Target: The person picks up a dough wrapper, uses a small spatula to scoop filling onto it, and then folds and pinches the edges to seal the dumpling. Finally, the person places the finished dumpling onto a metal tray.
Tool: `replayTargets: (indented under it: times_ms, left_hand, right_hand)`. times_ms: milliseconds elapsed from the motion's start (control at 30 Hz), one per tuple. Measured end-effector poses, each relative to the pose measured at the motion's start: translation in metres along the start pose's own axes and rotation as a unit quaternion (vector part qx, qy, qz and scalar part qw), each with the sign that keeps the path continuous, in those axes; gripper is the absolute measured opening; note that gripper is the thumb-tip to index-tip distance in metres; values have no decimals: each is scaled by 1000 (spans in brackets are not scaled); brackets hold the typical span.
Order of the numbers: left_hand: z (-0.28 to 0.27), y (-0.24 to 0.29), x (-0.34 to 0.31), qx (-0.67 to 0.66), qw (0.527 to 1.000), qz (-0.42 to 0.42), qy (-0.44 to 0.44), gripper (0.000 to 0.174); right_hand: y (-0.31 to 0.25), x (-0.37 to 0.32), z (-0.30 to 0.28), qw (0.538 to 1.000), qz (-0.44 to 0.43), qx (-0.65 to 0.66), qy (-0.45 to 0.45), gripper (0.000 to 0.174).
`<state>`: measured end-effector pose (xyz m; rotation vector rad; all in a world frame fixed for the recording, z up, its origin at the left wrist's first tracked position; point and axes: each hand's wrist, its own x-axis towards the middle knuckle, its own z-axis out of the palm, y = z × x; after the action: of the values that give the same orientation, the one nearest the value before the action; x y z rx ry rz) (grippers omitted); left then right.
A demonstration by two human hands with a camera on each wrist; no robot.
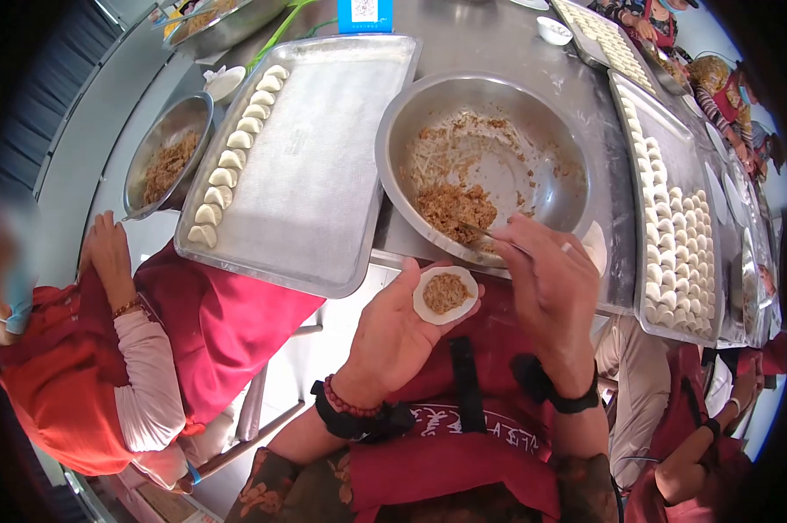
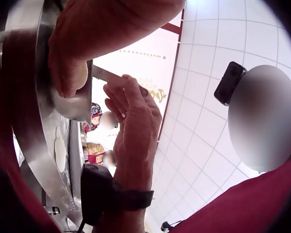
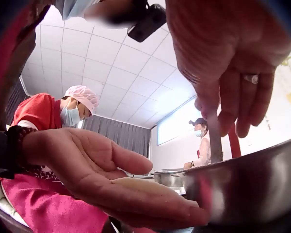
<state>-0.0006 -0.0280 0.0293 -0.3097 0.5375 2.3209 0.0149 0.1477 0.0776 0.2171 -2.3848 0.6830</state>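
A round dough wrapper [image 1: 420, 309] with filling [image 1: 446, 294] at its centre lies on the fingers of my left hand [image 1: 393, 336], palm up in front of the steel bowl [image 1: 572, 144]. The right wrist view shows that hand [image 3: 102, 170] flat, thumb straight, under the wrapper [image 3: 145, 185]. My right hand [image 1: 555, 292] pinches a thin metal utensil [image 1: 476, 229], whose end is at the filling mound [image 1: 454, 207] in the bowl. In the right wrist view its flat blade [image 3: 214, 138] points down by the bowl's rim.
Left of the bowl, a tray [image 1: 324, 174] has a row of dumplings [image 1: 231, 159] along its left side. A smaller bowl [image 1: 203, 122] of filling stands beyond it. Another tray [image 1: 720, 309] on the right holds many dumplings. A seated person [image 1: 88, 375] is at my left; others work at right.
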Motion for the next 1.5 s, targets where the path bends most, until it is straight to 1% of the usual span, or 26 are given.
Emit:
replayTargets:
  times_ms: [100, 167, 300, 400, 467, 600, 700, 767, 867, 967, 1167, 1267, 1467, 1500]
  left_hand:
    - [-2, -3, -1, 8, 1000, -12, -12, 49]
    - [-2, -5, 0, 13, 999, -24, -23, 48]
    - [2, -8, -3, 13, 999, -18, -33, 47]
    - [5, -9, -6, 18, 999, -9, -26, 48]
    - [7, -8, -8, 18, 1000, -2, -13, 48]
    - [6, -4, -11, 13, 999, -5, -30, 50]
    - [4, -4, -11, 2, 999, -14, -37, 52]
    - [2, -6, -10, 1, 999, -24, -46, 52]
    - [6, -8, -11, -1, 999, -44, -18, 53]
    - [0, -10, -10, -13, 997, -61, -54, 59]
    - [5, -13, -11, 7, 995, -88, -56, 59]
    - [10, -17, -11, -11, 998, -46, -38, 52]
    - [15, -23, -15, 53, 997, -33, -40, 49]
    - [15, -24, -16, 84, 995, -31, -44, 47]
  right_hand:
    - [8, 4, 21, 993, -78, -52, -68, 10]
    - [0, 7, 27, 993, -67, -70, -70, 12]
    - [-12, 10, 33, 991, -58, -87, -83, 17]
    - [-15, 6, 31, 994, -44, -57, -87, 22]
    - [-18, 1, 20, 995, -42, -61, -61, 24]
    - [-14, -21, -6, 999, -31, -35, -27, 25]
    - [-6, -52, -13, 994, 81, 67, -38, 25]
    - [0, -67, -15, 991, 74, 100, -52, 27]
    - [-1, -77, -18, 987, 67, 129, -64, 28]
    - [1, -79, -19, 987, 43, 144, -59, 26]
    - [2, -79, -20, 985, 19, 158, -68, 21]
    - [1, -80, -19, 984, 23, 163, -61, 21]
    - [-2, -81, -19, 983, 53, 171, -51, 19]
    - [-3, -81, -20, 982, 63, 169, -53, 18]
